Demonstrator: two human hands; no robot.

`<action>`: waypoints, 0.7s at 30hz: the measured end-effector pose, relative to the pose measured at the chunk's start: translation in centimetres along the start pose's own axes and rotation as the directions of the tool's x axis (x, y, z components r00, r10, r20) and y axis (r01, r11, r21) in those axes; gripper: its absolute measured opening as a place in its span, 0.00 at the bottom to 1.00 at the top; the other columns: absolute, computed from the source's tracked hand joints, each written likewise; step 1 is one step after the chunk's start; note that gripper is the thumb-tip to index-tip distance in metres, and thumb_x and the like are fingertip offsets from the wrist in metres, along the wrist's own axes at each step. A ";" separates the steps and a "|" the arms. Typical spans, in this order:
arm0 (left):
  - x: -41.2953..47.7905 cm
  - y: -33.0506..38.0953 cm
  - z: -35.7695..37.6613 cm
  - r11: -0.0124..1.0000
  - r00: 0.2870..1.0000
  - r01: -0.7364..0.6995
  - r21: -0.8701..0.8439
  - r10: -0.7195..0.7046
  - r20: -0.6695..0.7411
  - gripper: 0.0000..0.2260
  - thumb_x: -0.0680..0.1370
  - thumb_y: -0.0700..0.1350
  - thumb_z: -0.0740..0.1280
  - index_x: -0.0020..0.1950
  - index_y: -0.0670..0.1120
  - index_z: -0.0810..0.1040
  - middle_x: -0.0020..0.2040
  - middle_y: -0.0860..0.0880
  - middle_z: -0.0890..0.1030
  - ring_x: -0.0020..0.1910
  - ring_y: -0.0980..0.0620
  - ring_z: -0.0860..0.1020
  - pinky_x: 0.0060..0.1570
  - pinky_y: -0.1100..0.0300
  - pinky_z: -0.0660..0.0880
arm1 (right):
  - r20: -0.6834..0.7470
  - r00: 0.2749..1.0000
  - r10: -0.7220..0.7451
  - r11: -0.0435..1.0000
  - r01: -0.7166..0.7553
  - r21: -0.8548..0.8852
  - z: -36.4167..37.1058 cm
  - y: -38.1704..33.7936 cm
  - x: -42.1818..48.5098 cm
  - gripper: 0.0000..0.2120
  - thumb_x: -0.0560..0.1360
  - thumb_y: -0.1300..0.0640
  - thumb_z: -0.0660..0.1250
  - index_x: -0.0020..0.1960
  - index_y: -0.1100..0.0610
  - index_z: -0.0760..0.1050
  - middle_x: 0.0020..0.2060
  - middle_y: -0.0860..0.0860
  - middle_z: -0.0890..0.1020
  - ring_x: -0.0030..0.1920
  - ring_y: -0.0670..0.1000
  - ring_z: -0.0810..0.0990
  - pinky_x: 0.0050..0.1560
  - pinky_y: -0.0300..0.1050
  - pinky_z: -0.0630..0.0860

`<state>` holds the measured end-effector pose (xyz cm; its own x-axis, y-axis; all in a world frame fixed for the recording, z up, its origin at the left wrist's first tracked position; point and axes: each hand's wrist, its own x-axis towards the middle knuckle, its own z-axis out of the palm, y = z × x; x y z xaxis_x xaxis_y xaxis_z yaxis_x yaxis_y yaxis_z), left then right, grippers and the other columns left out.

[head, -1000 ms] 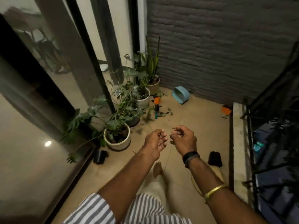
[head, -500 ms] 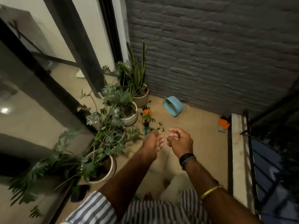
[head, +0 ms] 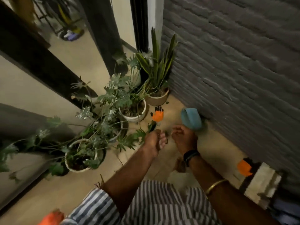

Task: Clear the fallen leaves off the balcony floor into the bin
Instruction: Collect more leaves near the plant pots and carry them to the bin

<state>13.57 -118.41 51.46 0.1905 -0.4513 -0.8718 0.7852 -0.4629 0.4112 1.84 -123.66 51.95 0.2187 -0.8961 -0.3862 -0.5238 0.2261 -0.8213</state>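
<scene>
A light blue bin (head: 191, 118) lies tipped on its side on the balcony floor (head: 215, 143), against the grey brick wall. Small dark fallen leaves (head: 166, 132) lie on the tiles between my hands, and one more leaf (head: 167, 102) lies by the far pot. My left hand (head: 154, 141) hangs low over the floor with loosely curled fingers, and I see nothing in it. Just in front of the bin, my right hand (head: 183, 137) is also loosely curled with nothing seen in it. The picture is blurred.
Several potted plants (head: 133, 111) line the glass door on the left. One orange glove (head: 158, 115) lies next to the pots, another (head: 244, 167) by the low ledge (head: 259, 181) at the right. A brick wall closes the far side.
I have moved forward and bent down toward the corner. Both hands have dropped closer to the floor and now sit near the leaves and the blue bin.
</scene>
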 end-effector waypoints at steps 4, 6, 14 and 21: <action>2.3 2.4 4.4 0.996 0.993 -0.018 -0.090 0.007 -0.117 0.11 0.82 0.44 0.60 0.39 0.47 0.74 0.30 0.51 0.75 0.22 0.57 0.72 0.20 0.65 0.67 | 0.086 0.995 0.056 0.998 -0.056 0.006 -2.4 -1.3 5.4 0.15 0.71 0.67 0.70 0.44 0.46 0.79 0.40 0.45 0.84 0.43 0.47 0.84 0.48 0.56 0.84; 3.4 3.3 6.1 0.992 0.989 -0.025 -0.125 0.006 -0.148 0.11 0.81 0.44 0.61 0.39 0.47 0.75 0.33 0.50 0.75 0.23 0.57 0.73 0.20 0.65 0.67 | 0.103 0.992 0.066 0.998 -0.068 0.017 -3.2 -1.9 7.9 0.13 0.71 0.67 0.71 0.46 0.49 0.80 0.40 0.47 0.84 0.42 0.49 0.84 0.48 0.56 0.84; 10.7 5.9 11.1 0.970 0.982 -0.012 -0.244 -0.035 -0.185 0.07 0.80 0.43 0.62 0.45 0.47 0.78 0.37 0.50 0.79 0.32 0.54 0.76 0.29 0.63 0.70 | 0.108 0.989 0.104 0.992 -0.110 0.059 -4.0 -1.4 18.0 0.13 0.72 0.67 0.73 0.49 0.49 0.81 0.42 0.48 0.85 0.43 0.48 0.85 0.47 0.55 0.84; 25.6 5.2 14.2 0.935 0.952 -0.059 -0.349 -0.052 -0.302 0.09 0.81 0.42 0.61 0.55 0.45 0.80 0.46 0.46 0.82 0.43 0.49 0.80 0.39 0.58 0.75 | 0.101 0.986 0.133 0.989 -0.139 0.048 0.7 7.0 31.6 0.11 0.74 0.63 0.72 0.53 0.51 0.81 0.42 0.41 0.82 0.45 0.42 0.82 0.44 0.34 0.80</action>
<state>14.18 -143.17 35.08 0.3180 -0.1750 -0.9318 0.9287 -0.1401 0.3433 5.66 -150.08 33.67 0.2293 -0.8145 -0.5328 -0.5087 0.3664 -0.7791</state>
